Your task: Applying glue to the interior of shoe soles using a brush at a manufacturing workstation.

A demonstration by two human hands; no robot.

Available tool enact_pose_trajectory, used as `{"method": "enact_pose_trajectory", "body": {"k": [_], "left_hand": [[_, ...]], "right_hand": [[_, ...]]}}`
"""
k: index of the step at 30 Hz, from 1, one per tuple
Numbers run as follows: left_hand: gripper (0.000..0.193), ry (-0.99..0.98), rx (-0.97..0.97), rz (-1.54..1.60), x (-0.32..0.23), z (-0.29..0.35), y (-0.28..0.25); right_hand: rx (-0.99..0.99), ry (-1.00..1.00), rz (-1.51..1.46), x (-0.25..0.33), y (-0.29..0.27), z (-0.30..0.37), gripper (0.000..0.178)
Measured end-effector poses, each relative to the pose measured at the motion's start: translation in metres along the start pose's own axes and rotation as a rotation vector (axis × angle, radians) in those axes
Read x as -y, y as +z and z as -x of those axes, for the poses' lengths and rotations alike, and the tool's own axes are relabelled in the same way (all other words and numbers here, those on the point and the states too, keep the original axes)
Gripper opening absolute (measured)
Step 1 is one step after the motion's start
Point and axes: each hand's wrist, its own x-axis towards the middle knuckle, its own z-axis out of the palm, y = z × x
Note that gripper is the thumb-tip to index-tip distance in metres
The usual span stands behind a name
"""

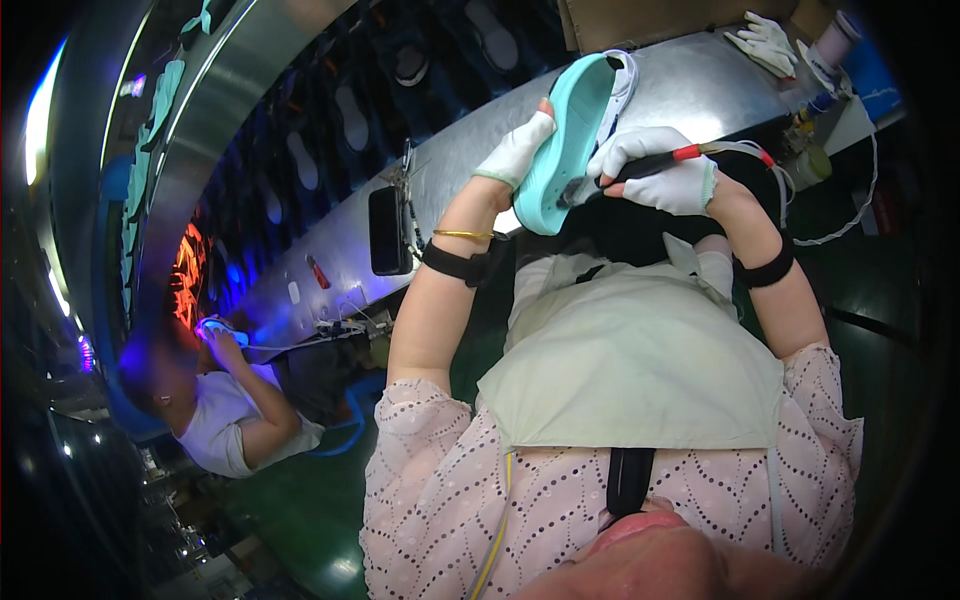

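Note:
My left hand [519, 153], in a white glove with bare fingertips, grips a turquoise shoe sole [564, 140] by its left side. The sole is tilted, its hollow inner face turned toward me. In my gloved right hand [665, 178] is a brush [645, 168] with a black handle and red end, joined to a thin pale tube. The brush tip meets the sole's inside near its lower end; the contact is partly shaded. Just behind the sole's upper end, part of a white shoe [623, 88] shows on the metal bench.
The metal bench [715, 85] bears a black phone [388, 232], white gloves [765, 45], a spool [834, 42] and a red-handled tool [318, 272]. Beyond it, a dark rack [400, 110] carries several soles. A co-worker [235, 410] sits at left, holding a blue-lit shoe.

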Motion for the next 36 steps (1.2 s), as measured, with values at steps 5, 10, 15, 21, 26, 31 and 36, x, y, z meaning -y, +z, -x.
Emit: {"method": "enact_pose_trajectory", "body": {"k": [5,10,15,21,26,31,36], "left_hand": [[0.06,0.295,-0.015,0.164,-0.008,0.014,-0.01],[0.094,0.556,-0.08,0.657,-0.031,0.049,0.0],[0.071,0.174,0.418,0.935,0.032,0.032,0.002],[0.068,0.292,0.323,0.897,0.062,0.011,0.066],[0.07,0.243,0.151,0.845,0.057,0.006,0.066],[0.064,0.295,0.063,0.825,0.06,0.0,0.059],[0.063,0.444,-0.064,0.78,0.052,-0.003,0.059]], "right_hand": [[-0.057,0.144,-0.067,0.023,-0.021,0.005,0.012],[-0.261,-0.031,-0.39,0.027,-0.023,0.006,0.017],[-0.465,0.175,-0.267,0.016,0.007,0.008,0.015],[-0.748,-0.031,-0.232,-0.019,0.008,-0.005,0.012],[-0.453,-0.04,-0.067,0.002,0.018,-0.004,0.01],[-0.516,0.018,-0.188,-0.004,0.011,0.002,0.01],[-0.382,-0.153,0.12,0.002,0.026,0.012,0.01]]}}
